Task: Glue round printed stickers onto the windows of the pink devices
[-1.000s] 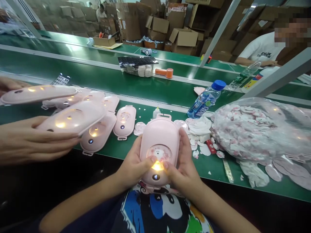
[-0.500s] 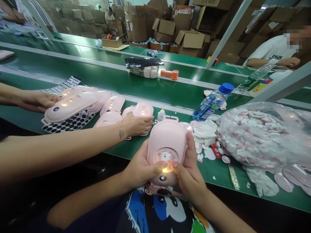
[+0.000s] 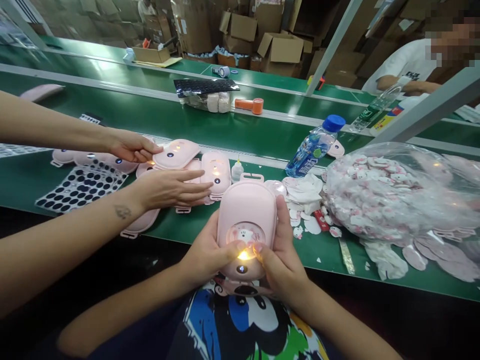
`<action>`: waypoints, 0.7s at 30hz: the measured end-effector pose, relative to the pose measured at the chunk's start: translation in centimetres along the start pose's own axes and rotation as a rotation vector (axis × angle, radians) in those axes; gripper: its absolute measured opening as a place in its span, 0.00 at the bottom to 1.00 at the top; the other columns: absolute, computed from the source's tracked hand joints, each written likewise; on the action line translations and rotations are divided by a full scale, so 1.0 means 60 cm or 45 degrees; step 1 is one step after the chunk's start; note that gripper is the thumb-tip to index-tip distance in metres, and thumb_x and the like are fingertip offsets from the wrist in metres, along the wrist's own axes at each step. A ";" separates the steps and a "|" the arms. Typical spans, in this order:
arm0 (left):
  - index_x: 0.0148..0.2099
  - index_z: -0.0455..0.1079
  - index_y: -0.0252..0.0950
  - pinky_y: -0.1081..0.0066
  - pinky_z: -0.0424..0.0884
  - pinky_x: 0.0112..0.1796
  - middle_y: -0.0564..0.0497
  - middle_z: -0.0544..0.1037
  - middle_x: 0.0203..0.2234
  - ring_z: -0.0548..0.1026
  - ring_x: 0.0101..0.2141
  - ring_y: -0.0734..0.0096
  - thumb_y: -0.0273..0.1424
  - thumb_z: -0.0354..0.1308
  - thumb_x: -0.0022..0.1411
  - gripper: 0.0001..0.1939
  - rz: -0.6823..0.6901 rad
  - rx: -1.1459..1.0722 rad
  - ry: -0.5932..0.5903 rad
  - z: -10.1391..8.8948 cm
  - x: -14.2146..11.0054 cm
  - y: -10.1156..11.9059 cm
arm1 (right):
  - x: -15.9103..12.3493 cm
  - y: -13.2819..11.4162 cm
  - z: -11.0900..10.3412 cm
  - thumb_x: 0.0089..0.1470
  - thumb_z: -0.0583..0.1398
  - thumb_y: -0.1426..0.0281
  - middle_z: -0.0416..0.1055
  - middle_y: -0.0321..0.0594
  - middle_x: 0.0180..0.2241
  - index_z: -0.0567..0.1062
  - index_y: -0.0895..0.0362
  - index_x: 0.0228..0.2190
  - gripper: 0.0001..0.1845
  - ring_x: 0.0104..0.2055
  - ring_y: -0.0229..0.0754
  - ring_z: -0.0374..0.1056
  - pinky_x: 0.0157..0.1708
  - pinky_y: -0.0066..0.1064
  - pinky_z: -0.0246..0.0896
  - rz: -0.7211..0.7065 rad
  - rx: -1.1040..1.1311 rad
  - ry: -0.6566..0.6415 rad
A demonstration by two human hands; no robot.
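Pink rounded plastic case (image 3: 246, 220) sits upright in both of the wearer's hands, just over the near edge of a green conveyor belt (image 3: 318, 257) and touching neither the belt nor, as far as can be seen, a printed T-shirt (image 3: 240, 320) below it. Left hand (image 3: 208, 247) and right hand (image 3: 281, 255) clamp it from either side. Thumbs (image 3: 258, 248) nearly meet on the front face, around a glowing yellow light (image 3: 243, 255), and partly cover a round window with a cartoon cat sticker (image 3: 245, 234).

Left of the grip, a co-worker's two bare arms reach across the belt. The co-worker's near hand (image 3: 168, 189) lies over a row of pink cases (image 3: 215, 175), and the far hand (image 3: 131, 146) is beside another. A black-dotted sticker sheet (image 3: 80, 187) lies beyond the near forearm.

Just past the grip stand a small white glue bottle (image 3: 237, 171) and a water bottle with a blue cap (image 3: 313, 155). To the right, white peeled backing scraps (image 3: 303, 192) touch a clear plastic bag of round stickers (image 3: 397, 192).
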State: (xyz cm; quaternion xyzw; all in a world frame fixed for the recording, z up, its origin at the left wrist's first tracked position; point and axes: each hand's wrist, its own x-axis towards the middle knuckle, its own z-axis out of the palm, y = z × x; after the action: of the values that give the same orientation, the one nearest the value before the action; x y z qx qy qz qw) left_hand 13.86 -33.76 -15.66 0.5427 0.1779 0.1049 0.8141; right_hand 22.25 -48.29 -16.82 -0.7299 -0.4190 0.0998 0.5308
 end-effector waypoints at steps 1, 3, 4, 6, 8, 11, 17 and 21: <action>0.59 0.61 0.39 0.58 0.70 0.48 0.43 0.74 0.52 0.71 0.52 0.48 0.37 0.70 0.52 0.34 -0.001 0.007 0.007 0.000 0.000 -0.001 | 0.001 0.000 0.000 0.57 0.55 0.79 0.37 0.39 0.70 0.26 0.39 0.66 0.53 0.67 0.51 0.51 0.58 0.55 0.61 0.035 0.045 0.018; 0.58 0.61 0.40 0.58 0.70 0.48 0.43 0.74 0.51 0.72 0.51 0.48 0.37 0.69 0.53 0.34 0.007 -0.003 0.003 -0.001 0.000 -0.002 | 0.001 0.000 -0.001 0.57 0.56 0.79 0.39 0.38 0.70 0.30 0.39 0.67 0.51 0.67 0.51 0.51 0.58 0.54 0.61 0.125 0.164 0.055; 0.58 0.61 0.40 0.57 0.71 0.47 0.43 0.74 0.51 0.73 0.51 0.49 0.37 0.69 0.53 0.33 0.012 -0.024 -0.013 -0.001 0.000 -0.003 | 0.001 0.000 -0.002 0.57 0.55 0.78 0.40 0.38 0.70 0.32 0.39 0.67 0.50 0.67 0.51 0.51 0.58 0.54 0.61 0.144 0.192 0.053; 0.59 0.60 0.41 0.57 0.71 0.47 0.43 0.74 0.51 0.74 0.49 0.50 0.37 0.68 0.54 0.33 0.030 -0.091 -0.071 -0.002 0.001 -0.005 | 0.000 0.000 -0.003 0.58 0.54 0.78 0.42 0.38 0.69 0.32 0.40 0.67 0.49 0.67 0.51 0.53 0.58 0.54 0.62 0.155 0.218 0.037; 0.60 0.61 0.41 0.58 0.72 0.46 0.44 0.75 0.51 0.75 0.48 0.51 0.37 0.67 0.55 0.32 0.041 -0.132 -0.108 -0.002 0.002 -0.006 | 0.000 -0.002 -0.005 0.58 0.54 0.78 0.45 0.39 0.69 0.32 0.41 0.67 0.49 0.66 0.51 0.55 0.57 0.54 0.63 0.156 0.230 0.023; 0.60 0.61 0.41 0.59 0.72 0.46 0.44 0.75 0.50 0.75 0.48 0.52 0.36 0.67 0.55 0.32 0.033 -0.139 -0.098 -0.001 0.002 -0.005 | 0.002 -0.006 -0.007 0.57 0.55 0.78 0.46 0.41 0.69 0.30 0.41 0.67 0.51 0.65 0.53 0.56 0.55 0.54 0.64 0.151 0.201 0.018; 0.59 0.60 0.40 0.57 0.72 0.47 0.42 0.74 0.52 0.73 0.51 0.48 0.35 0.69 0.53 0.33 0.001 -0.133 -0.048 -0.002 0.000 -0.005 | 0.001 -0.004 -0.005 0.56 0.54 0.80 0.44 0.40 0.69 0.27 0.40 0.66 0.52 0.66 0.51 0.55 0.56 0.53 0.64 0.152 0.185 -0.028; 0.57 0.62 0.39 0.59 0.73 0.45 0.42 0.76 0.49 0.74 0.48 0.49 0.35 0.71 0.50 0.35 -0.049 -0.041 0.036 0.003 -0.002 0.002 | -0.003 0.000 -0.002 0.55 0.55 0.80 0.41 0.43 0.70 0.28 0.41 0.67 0.53 0.67 0.54 0.51 0.59 0.55 0.61 0.199 0.237 -0.016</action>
State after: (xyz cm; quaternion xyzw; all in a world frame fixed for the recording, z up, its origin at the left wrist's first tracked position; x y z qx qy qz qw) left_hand 13.82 -33.88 -15.47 0.5244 0.1982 0.0998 0.8221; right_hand 22.20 -48.49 -16.86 -0.7072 -0.3530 0.1841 0.5842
